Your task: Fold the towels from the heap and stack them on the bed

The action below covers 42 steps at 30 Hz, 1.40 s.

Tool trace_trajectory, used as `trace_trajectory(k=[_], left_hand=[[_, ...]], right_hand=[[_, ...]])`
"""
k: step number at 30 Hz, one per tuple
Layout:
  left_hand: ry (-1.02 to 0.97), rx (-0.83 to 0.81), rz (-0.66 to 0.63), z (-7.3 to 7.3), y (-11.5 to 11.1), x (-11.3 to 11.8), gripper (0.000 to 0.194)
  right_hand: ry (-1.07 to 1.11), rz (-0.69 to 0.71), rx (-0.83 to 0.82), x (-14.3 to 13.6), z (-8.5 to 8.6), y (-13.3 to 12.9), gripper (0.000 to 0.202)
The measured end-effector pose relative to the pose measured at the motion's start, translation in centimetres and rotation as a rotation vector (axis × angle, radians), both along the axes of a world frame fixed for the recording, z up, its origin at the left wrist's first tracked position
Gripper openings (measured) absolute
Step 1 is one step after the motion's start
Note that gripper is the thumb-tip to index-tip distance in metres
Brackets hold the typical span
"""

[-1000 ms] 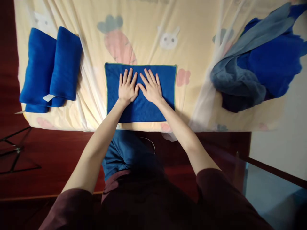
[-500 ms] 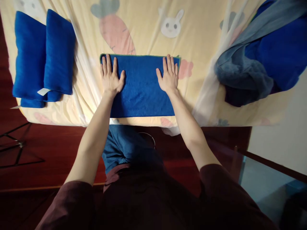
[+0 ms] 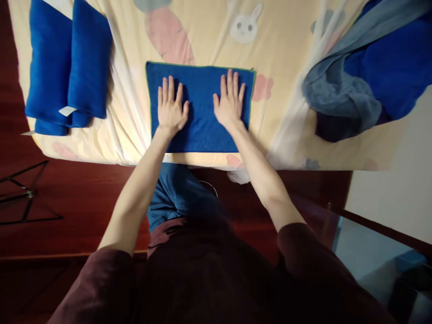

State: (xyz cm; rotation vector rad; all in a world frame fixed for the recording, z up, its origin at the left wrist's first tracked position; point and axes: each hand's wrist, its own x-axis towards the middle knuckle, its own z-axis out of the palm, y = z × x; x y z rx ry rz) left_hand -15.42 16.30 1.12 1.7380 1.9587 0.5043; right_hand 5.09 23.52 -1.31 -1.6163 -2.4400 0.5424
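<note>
A blue cloth (image 3: 202, 110) with a green-edged border lies flat as a rectangle near the front edge of the patterned bed sheet (image 3: 209, 27). On its left part my left hand (image 3: 171, 110) rests palm down, fingers spread. My right hand (image 3: 230, 103) lies palm down on the right part, its fingers stretched out and the thumb apart. Neither hand grips anything. The cloth's corners and side edges show outside both hands.
Folded blue cloths (image 3: 89, 63) with white tags are stacked at the left of the bed. At the right lies a loose heap of blue and grey-blue fabric (image 3: 357, 90). A black metal stand (image 3: 29, 193) is on the floor at the lower left.
Both hands have shifted inward from the cloth's side edges, the left one more clearly. The whole view has moved slightly, so the bed sits higher in the picture.
</note>
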Motion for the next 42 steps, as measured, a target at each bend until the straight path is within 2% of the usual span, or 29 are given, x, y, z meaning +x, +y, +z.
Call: trace_trajectory(k=[4, 7, 13, 21, 25, 28, 31, 33, 38, 42], left_hand=[[-0.045, 0.017, -0.016, -0.8, -4.7, 4.3, 0.071], [-0.053, 0.016, -0.010, -1.1, -6.3, 5.4, 0.068], [-0.032, 0.003, -0.043, -0.1, -7.3, 4.4, 0.070], [-0.085, -0.107, 0.061, 1.3, -12.3, 1.9, 0.079], [-0.050, -0.126, 0.146, 1.1, -13.9, 0.2, 0.082], [-0.016, -0.139, 0.164, 0.5, -14.3, -0.6, 0.085], [0.023, -0.122, 0.174, 0.5, -14.3, -0.9, 0.085], [0.022, -0.122, 0.164, 1.1, -14.2, -0.8, 0.085], [-0.021, -0.119, 0.163, 2.9, -14.5, -0.7, 0.079], [0.070, -0.069, 0.189, 3.0, -16.0, -0.4, 0.075]], right_hand=[[0.014, 0.098, -0.009, -3.4, 0.3, -8.0, 0.062], [0.025, 0.084, -0.033, -4.0, 0.4, -10.5, 0.063], [0.013, 0.072, -0.050, -2.0, 1.2, -10.5, 0.066], [-0.062, -0.059, -0.091, 4.5, 2.3, -13.2, 0.071], [-0.103, -0.180, -0.093, 8.4, 2.2, -14.1, 0.069], [-0.127, -0.232, -0.082, 10.2, 1.7, -14.4, 0.068], [-0.134, -0.253, -0.043, 10.6, 1.3, -14.6, 0.069], [-0.129, -0.257, -0.033, 10.3, 1.4, -14.7, 0.069], [-0.111, -0.258, -0.041, 9.7, 3.1, -15.3, 0.069], [-0.082, -0.259, -0.018, 9.5, 4.2, -15.7, 0.069]])
